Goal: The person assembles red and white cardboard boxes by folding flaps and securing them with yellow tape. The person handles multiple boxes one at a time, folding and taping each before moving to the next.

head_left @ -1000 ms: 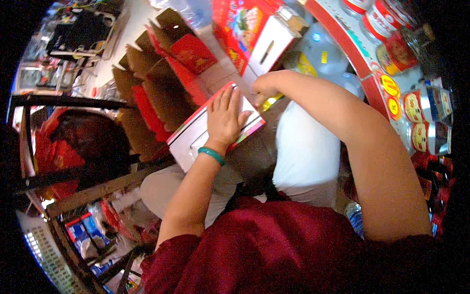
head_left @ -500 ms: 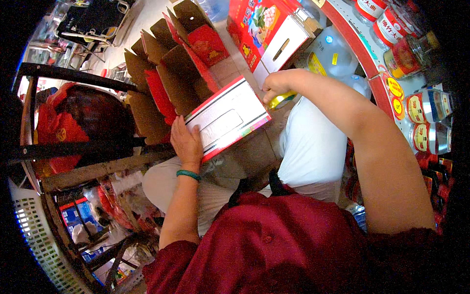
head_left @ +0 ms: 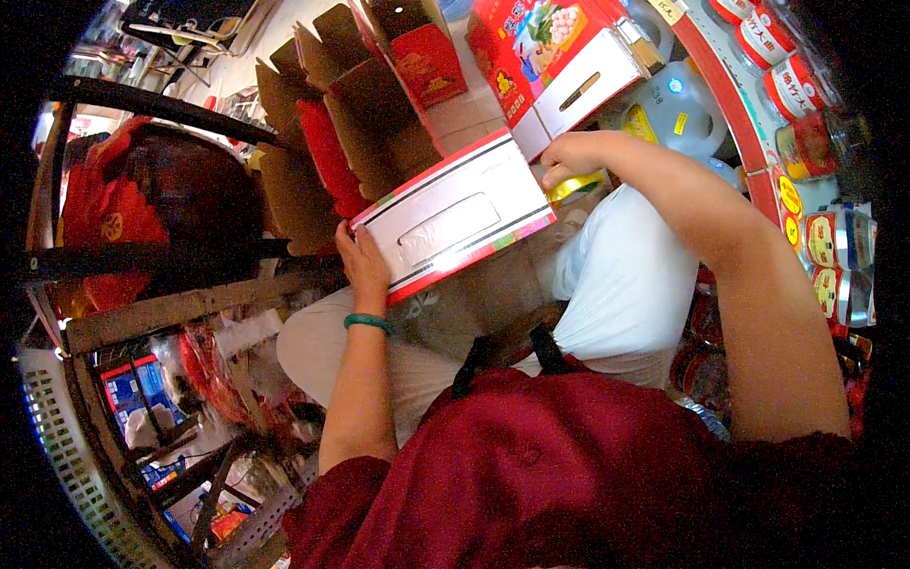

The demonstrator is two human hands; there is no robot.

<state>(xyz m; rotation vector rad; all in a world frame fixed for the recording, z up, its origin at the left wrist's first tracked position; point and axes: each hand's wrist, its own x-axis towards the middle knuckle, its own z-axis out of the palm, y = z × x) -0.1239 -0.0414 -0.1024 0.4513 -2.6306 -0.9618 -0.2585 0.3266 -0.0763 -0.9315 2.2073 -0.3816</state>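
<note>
A carton (head_left: 517,194) with a white face, a handle outline, black stripes and red edges lies tilted in front of me. My left hand (head_left: 364,262) grips its left end, fingers over the edge. At the opposite end, my right hand (head_left: 574,157) is closed on a roll of yellow tape (head_left: 574,187). The tape roll sits right beside the carton's right edge. A strip of clear tape seems to shine on the white face, though its extent cannot be made out.
Opened brown cartons (head_left: 365,114) with red panels stand beyond the carton. A red and white printed carton (head_left: 583,95) leans beside large clear plastic jugs (head_left: 678,104). Shelves of jars and bottles (head_left: 834,237) line the right. A dark frame (head_left: 156,261) stands at left.
The carton and both hands appear shifted slightly right in the picture, as does the background. My left hand has slid toward the carton's left end. More of the yellow tape roll shows.
</note>
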